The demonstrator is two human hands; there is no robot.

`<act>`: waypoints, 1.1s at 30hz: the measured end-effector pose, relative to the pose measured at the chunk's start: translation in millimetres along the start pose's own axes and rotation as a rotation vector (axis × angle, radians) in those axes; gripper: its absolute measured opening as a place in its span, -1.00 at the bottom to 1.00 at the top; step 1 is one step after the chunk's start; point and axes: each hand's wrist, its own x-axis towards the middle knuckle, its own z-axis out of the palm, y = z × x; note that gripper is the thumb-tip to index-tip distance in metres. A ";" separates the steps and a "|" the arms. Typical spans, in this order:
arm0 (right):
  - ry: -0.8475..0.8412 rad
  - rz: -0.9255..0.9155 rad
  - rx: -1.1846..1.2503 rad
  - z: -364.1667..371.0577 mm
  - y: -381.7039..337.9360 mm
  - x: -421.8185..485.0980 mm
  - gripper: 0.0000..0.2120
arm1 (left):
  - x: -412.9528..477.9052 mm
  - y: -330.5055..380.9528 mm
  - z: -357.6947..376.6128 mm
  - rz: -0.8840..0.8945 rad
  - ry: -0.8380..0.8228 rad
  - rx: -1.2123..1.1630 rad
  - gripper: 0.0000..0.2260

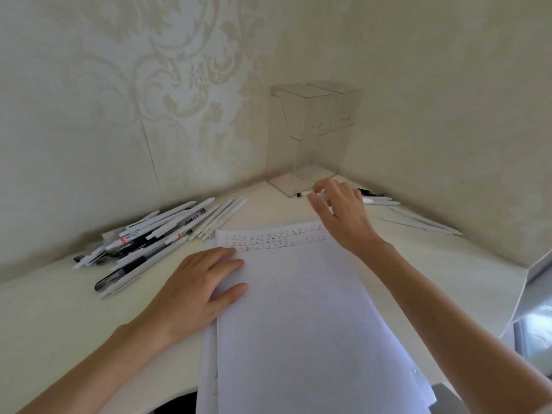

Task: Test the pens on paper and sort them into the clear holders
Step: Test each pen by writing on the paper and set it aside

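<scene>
- Sprawling at nine o'clock of the paper (298,309), a loose pile of pens (143,243), crossed over one another; likely to roll or scatter if brushed by a forearm.
- Pressing flat on the paper's nine o'clock edge, left hand (197,288), fingers straight, gripping nothing; if lifted early, lets the stacked sheets slide and possibly smear the test marks (274,240).
- Standing at twelve o'clock in the wall corner, clear holders (313,130), seemingly without pens yet; faint against the wallpaper, so easy to knock in reaching.
- Hovering at one o'clock, just beside the holders' base, right hand (337,210), fingers curled over a white pen (306,193) with a dark tip; too blurred to tell whether pinching it or merely touching it.
- Lying at two o'clock, a few more pens (379,201) near the wall; open to being mixed up with untested ones.
- Hiding most of that white pen under the right hand; inner dividers of the holders hard to make out; near end of the paper cut off at six o'clock.
</scene>
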 end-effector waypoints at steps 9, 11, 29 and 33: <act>-0.003 -0.126 -0.071 34.9 -44.1 -22.3 -0.62 | -20.2 -7.9 -3.4 -0.023 -0.045 0.014 -0.38; -0.027 -0.167 -0.066 38.9 -49.0 -21.7 -0.55 | -20.2 -7.3 -3.4 -0.032 -0.049 0.009 -0.38; -0.136 0.498 0.595 71.3 -102.3 -21.3 -0.68 | -17.2 -2.4 -8.0 -0.081 -0.148 -0.006 -0.29; -0.134 0.472 0.519 71.5 -103.9 -20.3 -0.68 | -17.8 -4.3 -6.6 -0.080 -0.162 0.034 -0.29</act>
